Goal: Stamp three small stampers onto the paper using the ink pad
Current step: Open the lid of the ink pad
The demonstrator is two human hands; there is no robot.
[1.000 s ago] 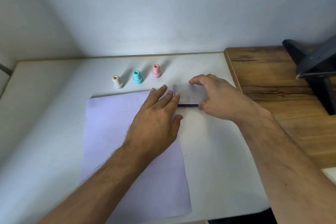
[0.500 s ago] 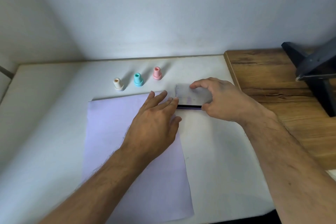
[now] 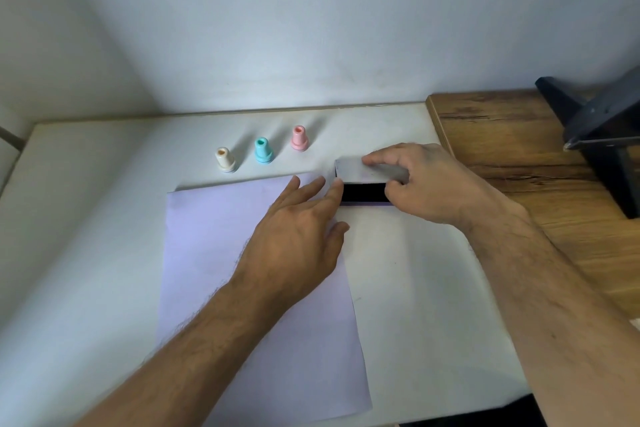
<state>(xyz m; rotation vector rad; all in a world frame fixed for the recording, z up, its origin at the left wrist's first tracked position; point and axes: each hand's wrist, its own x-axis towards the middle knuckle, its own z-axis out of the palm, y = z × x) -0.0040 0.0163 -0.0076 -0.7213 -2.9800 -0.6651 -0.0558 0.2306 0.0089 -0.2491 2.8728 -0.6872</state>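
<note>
The right hand (image 3: 429,184) grips the grey lid (image 3: 360,170) of the ink pad (image 3: 363,193), with the index finger laid along the lid's far edge and the thumb at its near right corner. The lid is raised at the front and tilted back, exposing the dark inked surface beneath it. The left hand (image 3: 298,229) is open and flat, holding nothing; its palm rests on the paper (image 3: 207,253), and its fingertips (image 3: 337,188) reach the left end of the ink pad, apparently touching it.

The ink pad lies on the white table (image 3: 86,218), just beside the paper's far right corner. The paper is a pale lilac sheet lying flat, its long side running from the far edge toward the viewer; no stamped marks can be made out on it.

Three small stampers stand upright on the table in a slanted row just beyond the paper's far edge, apart from one another and from both hands: a cream stamper (image 3: 224,159) on the left, a teal stamper (image 3: 263,150) in the middle, and a pink stamper (image 3: 299,138) on the right, nearest the ink pad.

To the right, a wooden surface (image 3: 519,156) adjoins the white table and carries a dark stand (image 3: 602,128) at the frame's edge.
</note>
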